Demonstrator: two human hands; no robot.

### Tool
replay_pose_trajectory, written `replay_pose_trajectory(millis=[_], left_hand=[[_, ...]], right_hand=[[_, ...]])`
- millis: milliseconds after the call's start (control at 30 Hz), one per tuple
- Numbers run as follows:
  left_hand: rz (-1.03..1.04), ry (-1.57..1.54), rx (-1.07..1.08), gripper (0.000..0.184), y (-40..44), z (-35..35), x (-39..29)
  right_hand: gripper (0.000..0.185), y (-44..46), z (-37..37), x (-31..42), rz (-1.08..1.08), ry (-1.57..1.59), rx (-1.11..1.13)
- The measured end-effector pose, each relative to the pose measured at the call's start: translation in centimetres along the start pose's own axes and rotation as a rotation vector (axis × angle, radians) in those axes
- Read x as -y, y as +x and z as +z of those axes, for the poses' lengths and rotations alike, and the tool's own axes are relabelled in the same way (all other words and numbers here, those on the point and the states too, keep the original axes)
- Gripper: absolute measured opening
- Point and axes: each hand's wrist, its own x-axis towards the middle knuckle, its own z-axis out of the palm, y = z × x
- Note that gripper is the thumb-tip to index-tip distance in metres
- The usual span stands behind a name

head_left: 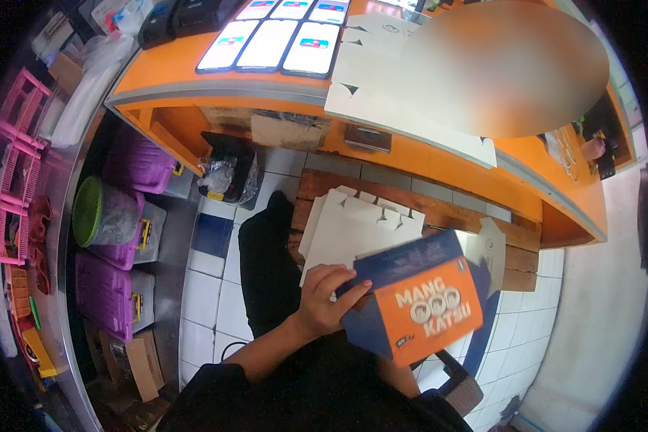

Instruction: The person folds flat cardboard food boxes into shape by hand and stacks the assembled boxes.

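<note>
The left hand (327, 299) grips the left edge of an orange and dark-blue KATSU carton box (428, 309), which is between 4 and 5 o'clock from the view's centre. The right hand is hidden behind this box, so I cannot tell its grip; only the forearm (399, 378) shows. At the box's 11 o'clock, white carton blanks (353, 227) lie stacked on a wooden slatted bench (522, 252). Beyond, the grey-trimmed edge of an orange counter (155, 75) runs from 10 to 3 o'clock, apart from the box. White floor tiles (201, 309) show at 8 o'clock, beside purple-lidded bins (104, 291).
</note>
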Motion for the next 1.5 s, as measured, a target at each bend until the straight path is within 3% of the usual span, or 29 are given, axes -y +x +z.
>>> replay_pose_trajectory(millis=[167,333,467,567,667,733,767,833,1000,1100,1233,1300,1333,1433,1500], left_hand=[[0.017,0.046,0.124,0.026,0.5,-0.4,-0.9],[-0.321,-0.283,0.074,0.027,0.9,0.3,-2.1],[-0.209,-0.202,0.048,0.029,-0.4,1.2,-0.4],[-0.147,-0.179,0.156,0.033,-1.1,1.3,1.5],[-0.151,-0.167,0.206,0.046,-0.6,1.4,2.4],[-0.673,-0.431,0.114,0.054,0.5,1.2,1.6],[-0.673,-0.434,0.120,0.054,0.3,1.1,1.8],[-0.825,-0.749,0.261,0.068,-0.4,1.1,2.9],[-0.954,-0.828,0.335,0.068,-3.2,2.1,3.1],[-0.987,-0.839,0.321,0.068,-3.3,2.5,2.4],[-0.997,-0.866,0.244,0.067,-3.9,2.8,2.0],[-1.022,-0.872,0.266,0.066,-3.5,2.2,1.6],[-1.043,-0.875,0.289,0.066,-3.1,1.9,1.5],[-1.076,-0.795,0.186,0.062,-2.7,1.8,2.0],[-1.125,-0.714,0.192,0.060,-3.1,1.6,4.1]], right_hand=[[0.029,-0.3,0.4,-0.1,-0.034,0.075,-0.025],[0.032,-0.4,-0.4,0.5,-0.046,0.085,-0.021],[0.034,-0.1,0.2,0.2,-0.050,0.106,-0.021],[0.035,-0.1,0.6,0.2,-0.044,0.122,-0.034],[0.037,0.4,-0.1,1.2,-0.054,0.103,-0.043],[0.038,0.7,-0.5,1.7,-0.124,0.040,-0.054],[0.039,0.8,-0.5,1.8,-0.195,-0.016,-0.068],[0.039,0.8,0.1,0.6,-0.423,-0.162,-0.118],[0.034,-0.7,1.5,-1.7,-0.014,0.264,0.126],[0.031,-0.6,1.7,-2.3,0.094,0.410,0.174],[0.032,0.1,0.4,0.3,-0.014,0.144,0.011],[0.033,0.0,1.6,-0.4,0.246,0.745,0.090],[0.033,0.2,1.5,-0.3,0.248,0.751,0.080],[0.040,1.2,-1.5,0.6,0.168,0.639,0.213],[0.039,1.0,-4.5,1.7,-0.149,-0.009,0.394]])
